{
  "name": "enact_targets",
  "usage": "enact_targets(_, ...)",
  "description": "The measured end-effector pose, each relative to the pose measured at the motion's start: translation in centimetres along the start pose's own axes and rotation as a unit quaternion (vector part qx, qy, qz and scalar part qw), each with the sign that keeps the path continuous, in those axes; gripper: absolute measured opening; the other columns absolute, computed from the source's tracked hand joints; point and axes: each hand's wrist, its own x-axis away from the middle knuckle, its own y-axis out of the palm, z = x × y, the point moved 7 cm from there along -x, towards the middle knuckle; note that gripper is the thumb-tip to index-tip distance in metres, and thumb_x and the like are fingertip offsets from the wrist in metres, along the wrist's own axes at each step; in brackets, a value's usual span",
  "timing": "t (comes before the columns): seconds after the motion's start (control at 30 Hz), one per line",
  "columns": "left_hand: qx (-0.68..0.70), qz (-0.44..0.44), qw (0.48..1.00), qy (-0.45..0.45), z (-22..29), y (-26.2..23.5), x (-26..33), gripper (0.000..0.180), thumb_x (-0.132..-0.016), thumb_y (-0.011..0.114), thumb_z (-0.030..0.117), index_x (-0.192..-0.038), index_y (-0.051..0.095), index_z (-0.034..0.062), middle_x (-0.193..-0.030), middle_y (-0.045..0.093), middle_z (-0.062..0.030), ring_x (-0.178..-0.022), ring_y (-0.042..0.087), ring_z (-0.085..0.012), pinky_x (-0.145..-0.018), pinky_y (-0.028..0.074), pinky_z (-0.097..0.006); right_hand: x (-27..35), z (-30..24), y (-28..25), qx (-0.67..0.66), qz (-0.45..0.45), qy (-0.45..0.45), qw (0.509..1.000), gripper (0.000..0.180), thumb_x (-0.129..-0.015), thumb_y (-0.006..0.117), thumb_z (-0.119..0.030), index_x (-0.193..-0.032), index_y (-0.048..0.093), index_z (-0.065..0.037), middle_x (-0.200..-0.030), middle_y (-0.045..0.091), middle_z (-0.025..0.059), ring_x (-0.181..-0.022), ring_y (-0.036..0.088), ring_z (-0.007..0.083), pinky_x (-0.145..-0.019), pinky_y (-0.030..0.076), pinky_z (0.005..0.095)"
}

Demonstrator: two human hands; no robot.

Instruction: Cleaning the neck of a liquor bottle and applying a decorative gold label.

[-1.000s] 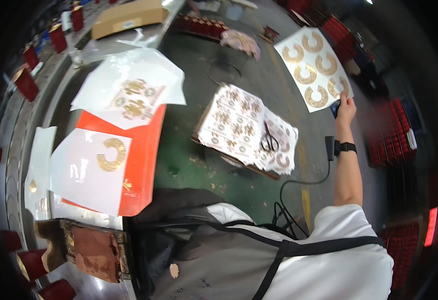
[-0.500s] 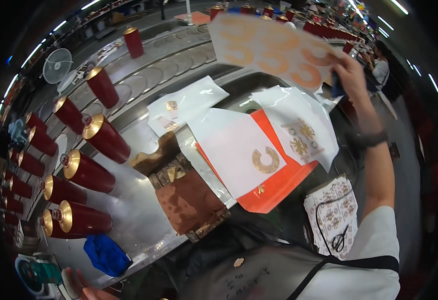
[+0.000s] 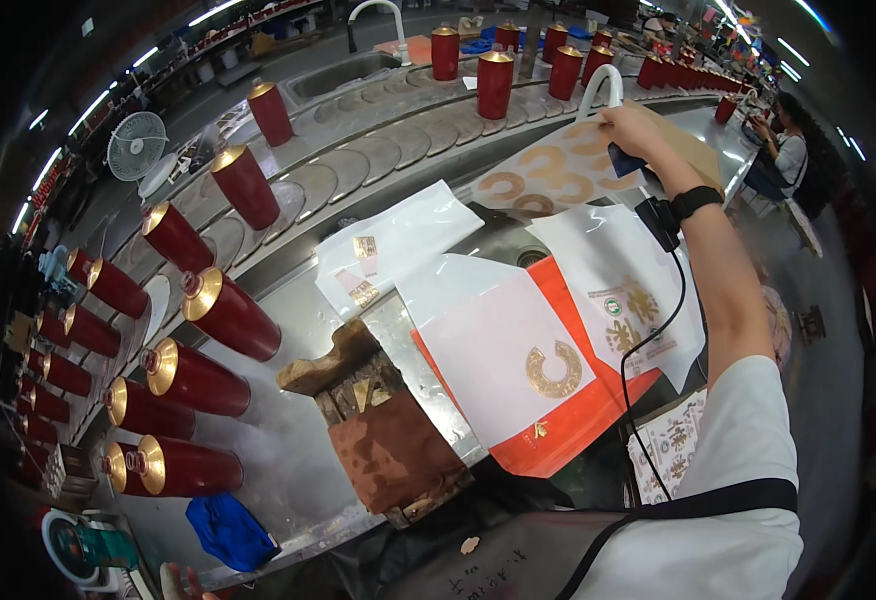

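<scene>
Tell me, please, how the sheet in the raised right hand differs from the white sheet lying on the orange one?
The held sheet carries several gold rings; the lying white sheet shows one gold ring. The held sheet is lifted over the conveyor in the right hand; the white sheet rests flat on the orange sheet. Both are pale, with gold ring stickers.

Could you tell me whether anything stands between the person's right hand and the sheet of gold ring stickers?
Nothing visible does. The right hand already has its grip on the upper right edge of the sheet of gold ring stickers, holding it up above the steel work table. A dark blue object sits under the palm against the sheet; what it is cannot be told.
</scene>
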Motion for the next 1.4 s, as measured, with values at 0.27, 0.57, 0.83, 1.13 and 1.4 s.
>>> enact_targets(0.27, -0.043, -0.067, 0.995, 0.064, 2.1, 3.1, -0.1, 0.041, -0.095, 0.058, 0.001, -0.133, 0.047, -0.0058, -0.133, 0.054, -0.0175, -0.11, 0.055, -0.0276, -0.096, 0.044, -0.04, 0.0, 1.0, 9.4, -0.056, -0.037, -0.006, 0.998, 0.019, -0.089, 0.061, -0.02, -0.098, 0.07, -0.005, -0.092, 0.069, 0.0211, -0.088, 0.066, 0.0391, -0.079, 0.051, 0.0451)
enact_targets(0.57, -0.062, -0.096, 0.992, 0.048, 0.1, 1.7, 1.1, 0.045, -0.097, 0.061, 0.008, -0.137, 0.044, -0.003, -0.145, 0.043, -0.0167, -0.116, 0.054, -0.0274, -0.1, 0.043, -0.038, -1.7, -2.6, 17.6, 0.069, -0.126, -0.086, 0.986, 0.039, -0.075, 0.074, -0.055, -0.108, 0.073, -0.034, -0.095, 0.07, 0.0236, -0.089, 0.069, 0.0371, -0.082, 0.054, 0.0453)
enact_targets(0.83, -0.101, -0.075, 0.992, 0.005, -3.1, 1.5, 0.8, 0.049, -0.091, 0.056, 0.008, -0.138, 0.045, -0.0043, -0.142, 0.042, -0.0162, -0.131, 0.044, -0.028, -0.109, 0.037, -0.045, -9.9, -18.3, 7.9, 0.155, 0.05, -0.143, 0.976, 0.023, -0.082, 0.067, -0.022, -0.086, 0.071, 0.0, -0.089, 0.071, 0.0213, -0.084, 0.071, 0.0346, -0.07, 0.057, 0.0442)
enact_targets(1.13, -0.121, -0.149, 0.981, 0.01, -2.0, 4.7, -0.1, 0.055, -0.075, 0.064, 0.009, -0.128, 0.054, -0.0024, -0.129, 0.047, -0.0177, -0.112, 0.051, -0.027, -0.101, 0.04, -0.039, -20.6, -45.8, 3.3, -0.235, 0.135, -0.163, 0.949, 0.06, -0.08, 0.075, -0.051, -0.115, 0.067, -0.004, -0.11, 0.069, 0.0216, -0.108, 0.065, 0.037, -0.091, 0.052, 0.0444)
enact_targets(1.4, -0.127, -0.212, 0.969, 0.008, -3.0, 3.1, -0.4, 0.049, -0.079, 0.069, 0.016, -0.124, 0.058, -0.0015, -0.122, 0.053, -0.0169, -0.112, 0.054, -0.0294, -0.099, 0.041, -0.039, -18.1, -46.4, 3.0, -0.138, 0.12, -0.181, 0.966, 0.034, -0.093, 0.062, -0.039, -0.104, 0.066, -0.007, -0.099, 0.071, 0.0184, -0.094, 0.068, 0.0398, -0.081, 0.054, 0.0477)
